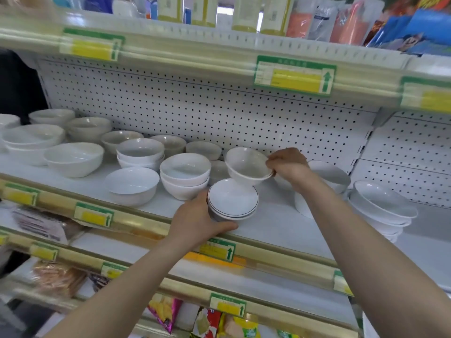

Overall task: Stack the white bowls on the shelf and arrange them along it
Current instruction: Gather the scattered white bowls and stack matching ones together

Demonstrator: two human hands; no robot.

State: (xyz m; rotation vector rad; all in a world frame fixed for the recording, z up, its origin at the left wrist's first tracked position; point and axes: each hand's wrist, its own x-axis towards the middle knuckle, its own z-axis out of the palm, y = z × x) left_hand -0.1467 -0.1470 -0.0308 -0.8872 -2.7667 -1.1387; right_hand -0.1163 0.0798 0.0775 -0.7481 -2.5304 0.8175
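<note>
Left hand: fingers curled round a short stack of dark-rimmed white bowls, which stands close to the front edge of the shelf, about mid-length. Right hand: fingers pinch the right rim of a single white bowl, tilted, held off the shelf just above and behind that stack. To the left, a two-bowl stack and a lone bowl sit near the front edge. A taller leaning stack stands toward the right end. Bare shelf runs along the front edge between the gripped stack and the leaning stack.
</note>
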